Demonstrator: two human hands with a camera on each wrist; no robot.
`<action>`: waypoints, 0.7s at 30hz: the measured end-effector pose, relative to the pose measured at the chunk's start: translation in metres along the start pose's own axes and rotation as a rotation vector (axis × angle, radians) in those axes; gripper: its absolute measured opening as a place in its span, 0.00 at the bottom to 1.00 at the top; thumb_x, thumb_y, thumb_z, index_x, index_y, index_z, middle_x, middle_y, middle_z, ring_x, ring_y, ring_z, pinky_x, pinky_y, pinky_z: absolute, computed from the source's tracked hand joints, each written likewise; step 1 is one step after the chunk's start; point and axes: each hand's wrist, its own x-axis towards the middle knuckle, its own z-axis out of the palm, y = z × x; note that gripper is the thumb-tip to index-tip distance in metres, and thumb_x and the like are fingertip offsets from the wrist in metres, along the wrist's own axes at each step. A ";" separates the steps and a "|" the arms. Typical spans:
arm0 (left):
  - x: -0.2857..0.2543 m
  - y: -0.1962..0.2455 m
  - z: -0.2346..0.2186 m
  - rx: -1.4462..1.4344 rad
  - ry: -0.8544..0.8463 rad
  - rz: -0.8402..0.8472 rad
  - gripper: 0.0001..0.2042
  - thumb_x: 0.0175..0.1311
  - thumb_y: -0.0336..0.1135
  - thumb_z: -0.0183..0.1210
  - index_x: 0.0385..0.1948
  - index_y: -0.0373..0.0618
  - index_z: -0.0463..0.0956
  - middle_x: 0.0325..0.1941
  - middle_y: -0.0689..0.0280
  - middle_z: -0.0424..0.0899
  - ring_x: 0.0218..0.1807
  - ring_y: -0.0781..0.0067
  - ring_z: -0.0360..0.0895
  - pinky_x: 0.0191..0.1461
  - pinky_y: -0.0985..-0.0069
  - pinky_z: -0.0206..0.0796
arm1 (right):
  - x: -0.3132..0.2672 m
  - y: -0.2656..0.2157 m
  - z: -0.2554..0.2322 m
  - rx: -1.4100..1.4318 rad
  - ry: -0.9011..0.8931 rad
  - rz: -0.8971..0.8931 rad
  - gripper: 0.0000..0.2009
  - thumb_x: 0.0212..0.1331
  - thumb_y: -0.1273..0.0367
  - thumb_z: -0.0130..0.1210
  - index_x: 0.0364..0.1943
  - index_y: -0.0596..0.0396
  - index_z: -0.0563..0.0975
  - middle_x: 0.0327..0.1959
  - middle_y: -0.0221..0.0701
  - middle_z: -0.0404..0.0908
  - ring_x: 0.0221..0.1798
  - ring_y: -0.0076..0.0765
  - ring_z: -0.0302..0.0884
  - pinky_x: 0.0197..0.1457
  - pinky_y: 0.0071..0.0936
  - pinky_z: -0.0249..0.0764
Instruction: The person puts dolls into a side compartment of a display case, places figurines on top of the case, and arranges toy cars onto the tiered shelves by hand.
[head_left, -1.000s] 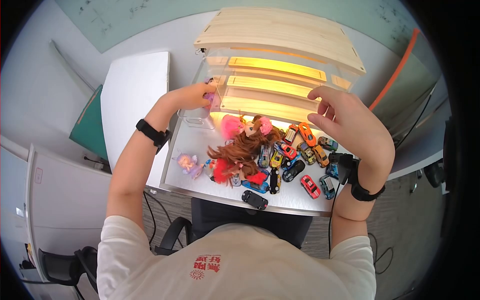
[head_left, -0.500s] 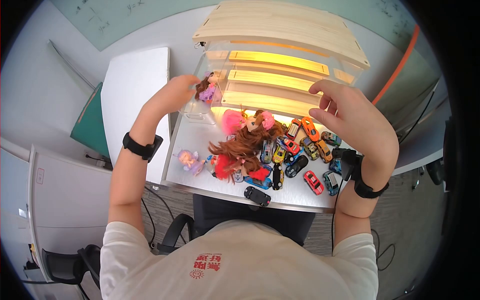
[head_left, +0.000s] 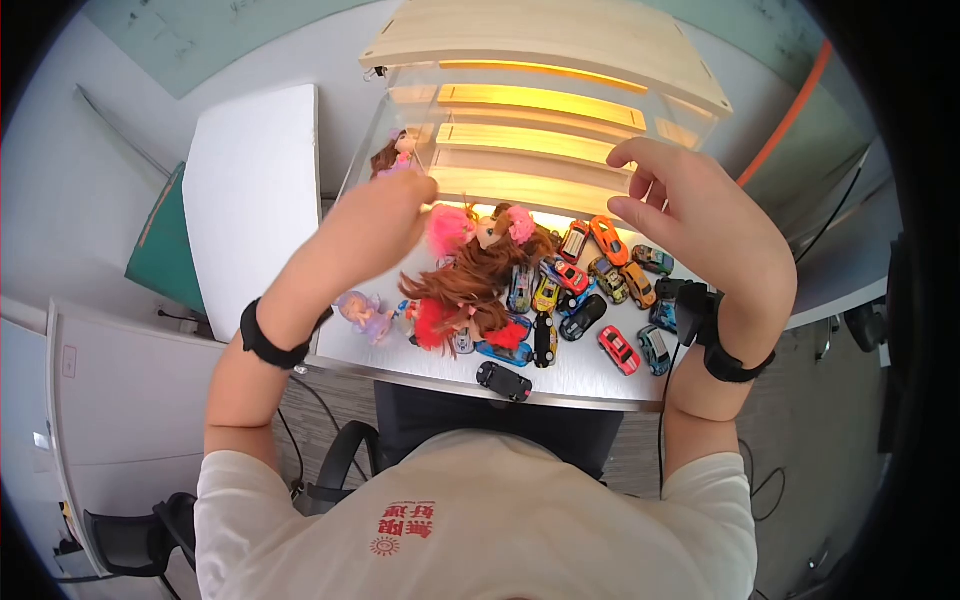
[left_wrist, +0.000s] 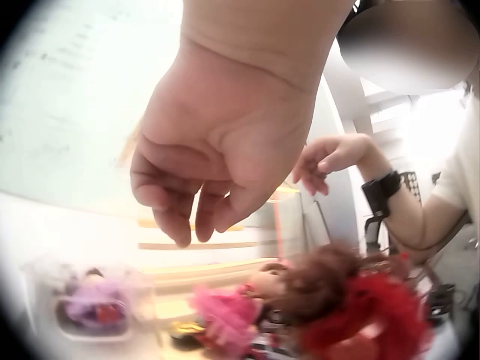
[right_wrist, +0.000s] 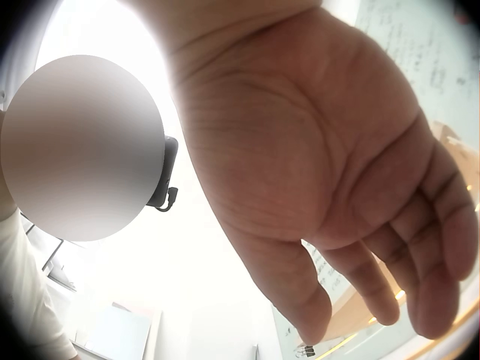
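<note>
My left hand (head_left: 375, 230) hovers near the pink-dressed doll (head_left: 455, 232), its fingers hanging loosely with nothing in them. Brown hair spreads from that doll over a red-dressed doll (head_left: 440, 325). Behind the left hand, a brown-haired doll in purple (head_left: 400, 145) sits in a clear plastic bin (left_wrist: 41, 300) at the shelf's left end. A small lilac-haired doll (head_left: 365, 315) lies near the table's left edge. My right hand (head_left: 685, 190) is held in the air before the right end of the wooden stepped shelf (head_left: 540, 135), fingers bent loosely and holding nothing.
Several toy cars (head_left: 610, 280) lie in a cluster right of the dolls, with a black one (head_left: 503, 380) at the table's front edge. Yellow light glows between the shelf's steps, under a wooden top board (head_left: 545, 45). A white panel (head_left: 255, 200) stands left of the table.
My left hand let go of the purple-dressed doll in the clear bin, drew back to the left, then came forward and right toward the pink-dressed doll. The right hand barely moved.
</note>
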 end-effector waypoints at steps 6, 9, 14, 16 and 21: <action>0.007 0.006 0.041 -0.178 -0.011 0.188 0.20 0.67 0.26 0.62 0.61 0.43 0.76 0.52 0.52 0.84 0.56 0.44 0.82 0.58 0.56 0.77 | 0.003 0.003 0.006 -0.016 0.003 -0.081 0.20 0.67 0.65 0.65 0.58 0.62 0.79 0.34 0.40 0.83 0.34 0.39 0.82 0.40 0.35 0.78; 0.017 0.006 0.057 -0.232 -0.058 0.131 0.20 0.66 0.26 0.62 0.60 0.43 0.77 0.54 0.52 0.85 0.56 0.44 0.83 0.57 0.56 0.78 | 0.001 -0.001 0.004 0.007 0.001 -0.064 0.20 0.67 0.61 0.65 0.54 0.64 0.81 0.36 0.44 0.84 0.42 0.52 0.83 0.49 0.43 0.79; 0.028 -0.004 0.069 -0.084 -0.063 0.206 0.15 0.62 0.28 0.63 0.51 0.43 0.79 0.47 0.55 0.84 0.48 0.45 0.84 0.50 0.54 0.78 | 0.002 0.000 0.001 -0.015 -0.027 -0.022 0.20 0.67 0.63 0.65 0.56 0.63 0.80 0.35 0.42 0.84 0.39 0.46 0.83 0.45 0.40 0.79; 0.026 -0.001 0.063 -0.076 -0.019 0.192 0.14 0.61 0.29 0.64 0.49 0.43 0.78 0.45 0.55 0.83 0.46 0.45 0.84 0.48 0.54 0.78 | 0.004 0.001 0.002 -0.025 -0.022 -0.041 0.20 0.66 0.64 0.65 0.57 0.62 0.80 0.35 0.41 0.84 0.35 0.41 0.83 0.41 0.37 0.78; 0.001 0.008 0.022 -0.106 0.048 0.114 0.15 0.58 0.31 0.66 0.47 0.43 0.78 0.44 0.53 0.84 0.44 0.44 0.84 0.47 0.54 0.78 | 0.004 0.002 0.005 -0.020 -0.017 -0.055 0.19 0.67 0.65 0.64 0.57 0.61 0.80 0.35 0.40 0.84 0.35 0.42 0.83 0.41 0.38 0.78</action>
